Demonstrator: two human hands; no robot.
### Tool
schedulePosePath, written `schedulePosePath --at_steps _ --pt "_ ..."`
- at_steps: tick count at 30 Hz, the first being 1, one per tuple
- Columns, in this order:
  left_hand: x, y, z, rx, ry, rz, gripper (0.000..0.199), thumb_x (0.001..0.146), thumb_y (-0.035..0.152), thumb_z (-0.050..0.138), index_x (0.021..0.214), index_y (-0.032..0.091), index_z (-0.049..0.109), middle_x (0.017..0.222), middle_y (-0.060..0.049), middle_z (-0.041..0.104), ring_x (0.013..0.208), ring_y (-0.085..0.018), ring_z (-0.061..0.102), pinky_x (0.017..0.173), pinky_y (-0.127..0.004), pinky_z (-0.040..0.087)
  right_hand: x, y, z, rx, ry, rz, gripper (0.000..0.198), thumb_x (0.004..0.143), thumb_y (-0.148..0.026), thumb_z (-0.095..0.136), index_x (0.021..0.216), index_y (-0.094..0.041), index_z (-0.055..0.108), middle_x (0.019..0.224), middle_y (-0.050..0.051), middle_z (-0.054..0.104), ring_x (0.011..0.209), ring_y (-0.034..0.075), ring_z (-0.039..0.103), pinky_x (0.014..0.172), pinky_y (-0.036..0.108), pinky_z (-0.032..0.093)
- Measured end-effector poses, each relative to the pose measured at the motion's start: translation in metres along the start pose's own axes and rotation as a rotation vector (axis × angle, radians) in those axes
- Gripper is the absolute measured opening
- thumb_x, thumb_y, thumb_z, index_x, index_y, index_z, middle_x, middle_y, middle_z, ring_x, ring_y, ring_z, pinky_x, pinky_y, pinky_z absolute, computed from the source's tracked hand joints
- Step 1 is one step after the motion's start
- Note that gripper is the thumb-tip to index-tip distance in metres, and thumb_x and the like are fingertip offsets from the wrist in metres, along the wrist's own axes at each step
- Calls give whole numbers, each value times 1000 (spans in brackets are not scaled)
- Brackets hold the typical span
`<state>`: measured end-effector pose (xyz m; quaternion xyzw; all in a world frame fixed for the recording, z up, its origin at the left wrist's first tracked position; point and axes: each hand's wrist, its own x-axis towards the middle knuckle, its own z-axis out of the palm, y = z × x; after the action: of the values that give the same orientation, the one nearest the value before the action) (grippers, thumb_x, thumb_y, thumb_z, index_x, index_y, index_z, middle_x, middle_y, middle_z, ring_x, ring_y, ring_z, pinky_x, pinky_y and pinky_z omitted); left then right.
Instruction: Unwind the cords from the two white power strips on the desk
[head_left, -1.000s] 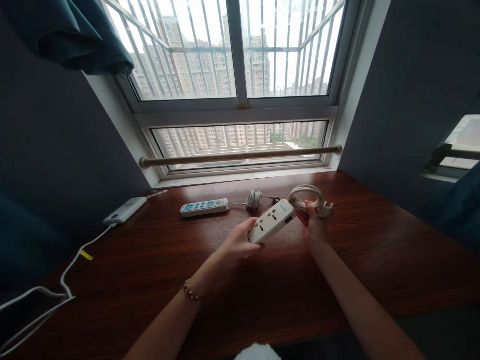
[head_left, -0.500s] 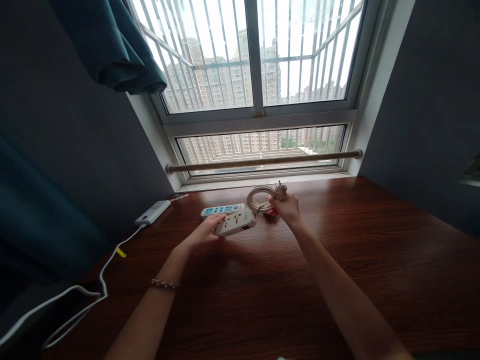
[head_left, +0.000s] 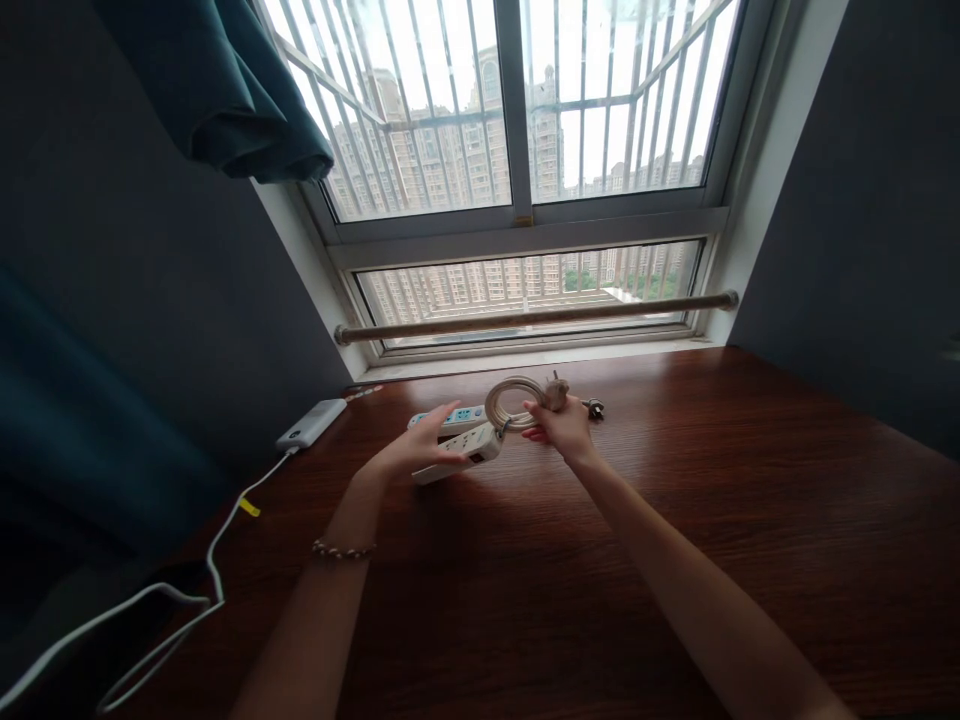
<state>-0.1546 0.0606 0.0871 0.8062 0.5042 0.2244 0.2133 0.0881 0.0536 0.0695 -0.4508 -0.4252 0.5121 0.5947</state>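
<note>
My right hand [head_left: 566, 428] is closed around a coiled beige cord [head_left: 495, 395] near its plug [head_left: 556, 391], whose prongs point up. The coil joins the end of a white power strip [head_left: 480, 446], tilted over the table. Above that strip, my left hand [head_left: 412, 450] has its thumb and fingers spread apart; whether it touches the strip I cannot tell. Just behind lies a second power strip with blue socket faces [head_left: 466, 414], partly hidden by my left hand and the first strip. A dark plug [head_left: 595, 409] shows beyond my right hand.
A brown wooden tabletop [head_left: 675, 500] reaches to the window. At the left edge sits a white box-shaped device [head_left: 311, 424] with a white cable [head_left: 217, 540] bearing a yellow tag [head_left: 250, 508]. A rail [head_left: 540, 318] crosses the window front; a teal curtain [head_left: 247, 120] hangs left.
My left hand has loosened from the white power strip and its fingers have spread. The strip's near end has dropped lower. The dark plug has come into sight beside my right hand.
</note>
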Motion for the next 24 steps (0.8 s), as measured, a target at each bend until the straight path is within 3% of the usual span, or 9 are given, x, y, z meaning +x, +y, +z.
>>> schedulePosePath --at_steps 2,5,7,11,13,16,18,21,24 --pt "16 28 -4 -103 71 104 90 59 42 72 137 21 33 140 -9 37 128 -27 33 105 -37 26 -1 0 1 -10 -18 -10 25 60 -34 74 59 -18 54 46 1 59 49 24 65 40 27 53" --pt "40 62 -1 -326 91 229 79 61 37 72 131 21 40 126 -9 52 117 -24 46 96 -34 37 1 -1 1 -20 -64 -10 28 58 -37 75 63 -18 56 49 1 61 52 24 66 44 28 54" --pt "51 73 4 -429 -6 204 54 63 40 69 110 15 58 99 -8 64 92 -22 58 79 -31 45 4 -3 -1 -12 -124 7 28 58 -36 76 66 -18 56 52 1 62 55 23 66 48 29 55" --pt "60 73 16 -556 13 104 33 66 44 66 76 12 61 62 1 55 56 -10 50 52 -21 38 13 -12 -17 -108 -387 26 28 64 -34 72 79 -17 55 60 2 65 62 22 67 54 30 55" --pt "61 69 19 -592 101 39 33 65 44 67 72 13 59 55 3 49 50 -7 44 47 -19 34 16 -17 -24 -291 -400 -113 29 65 -30 71 84 -17 54 65 3 66 63 20 66 55 29 53" --pt "65 66 21 -612 232 -20 34 61 44 69 66 13 58 52 5 45 47 -6 38 46 -19 31 15 -22 -29 -599 -213 -465 24 68 -23 69 87 -17 56 70 4 67 64 18 64 59 28 49" --pt "67 67 22 -629 279 -25 34 58 44 71 66 13 59 53 5 46 48 -6 39 46 -19 30 11 -23 -27 -687 -182 -606 20 71 -23 66 88 -18 58 74 5 67 65 17 63 61 26 48" --pt "70 67 24 -664 307 -17 33 57 43 72 67 13 60 55 4 49 49 -7 40 47 -20 30 6 -24 -22 -632 -246 -677 21 72 -27 66 90 -19 61 81 4 68 64 14 62 61 25 47" --pt "70 66 25 -697 370 -41 32 57 41 72 68 13 61 54 4 49 49 -6 38 48 -21 30 4 -23 -19 -462 -284 -649 33 71 -31 67 100 -20 59 82 3 68 63 14 62 62 25 48"
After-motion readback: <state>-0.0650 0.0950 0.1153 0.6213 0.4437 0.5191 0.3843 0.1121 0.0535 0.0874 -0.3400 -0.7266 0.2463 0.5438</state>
